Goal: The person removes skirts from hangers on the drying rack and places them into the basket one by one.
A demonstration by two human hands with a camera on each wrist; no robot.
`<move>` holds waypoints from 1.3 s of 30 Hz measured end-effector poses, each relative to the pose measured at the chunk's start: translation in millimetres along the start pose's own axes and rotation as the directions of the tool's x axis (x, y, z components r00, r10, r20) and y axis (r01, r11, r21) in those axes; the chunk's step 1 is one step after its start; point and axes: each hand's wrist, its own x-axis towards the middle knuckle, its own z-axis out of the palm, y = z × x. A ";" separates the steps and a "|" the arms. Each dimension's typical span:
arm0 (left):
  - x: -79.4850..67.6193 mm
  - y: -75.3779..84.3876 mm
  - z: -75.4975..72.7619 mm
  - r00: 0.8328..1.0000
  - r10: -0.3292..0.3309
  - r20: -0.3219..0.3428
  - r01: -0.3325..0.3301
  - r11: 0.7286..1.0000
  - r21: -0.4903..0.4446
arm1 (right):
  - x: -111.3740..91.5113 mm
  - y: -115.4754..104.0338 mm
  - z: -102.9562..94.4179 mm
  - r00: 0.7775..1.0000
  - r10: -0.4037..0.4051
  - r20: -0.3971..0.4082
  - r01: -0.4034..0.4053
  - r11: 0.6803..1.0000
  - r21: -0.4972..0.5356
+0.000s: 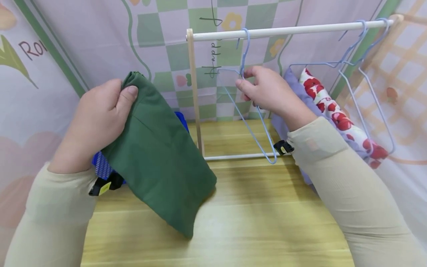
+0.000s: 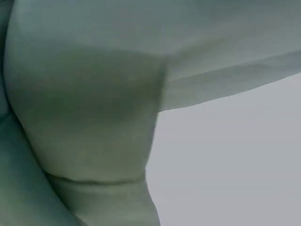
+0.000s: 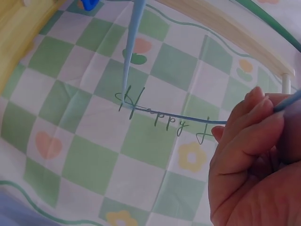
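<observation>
My left hand [image 1: 100,115] grips the top edge of a dark green piece of cloth [image 1: 163,152], perhaps a folded garment, between thumb and fingers. It hangs down at a slant over the table. Fabric [image 2: 94,117] fills much of the left wrist view, and that hand's fingers do not show there. My right hand [image 1: 267,91] pinches a light blue clothes hanger [image 1: 245,48] just below its hook, which loops over the white rail [image 1: 283,31]. In the right wrist view, the curled fingers of the right hand [image 3: 254,155] meet the hanger's blue wire [image 3: 178,116].
Two more blue hangers [image 1: 367,85] hang at the rail's right end. Beneath them lie a red-and-white flowered cloth [image 1: 333,107] and a lilac cloth [image 1: 293,81]. A blue object [image 1: 181,120] sits partly hidden behind the green cloth. The rack's wooden post [image 1: 194,89] stands between my hands.
</observation>
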 end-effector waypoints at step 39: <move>44.8 -33.0 -8.0 0.834 -0.551 0.001 0.053 0.079 -0.995 | -28.9 16.8 31.6 0.996 0.002 -0.087 0.014 0.983 0.183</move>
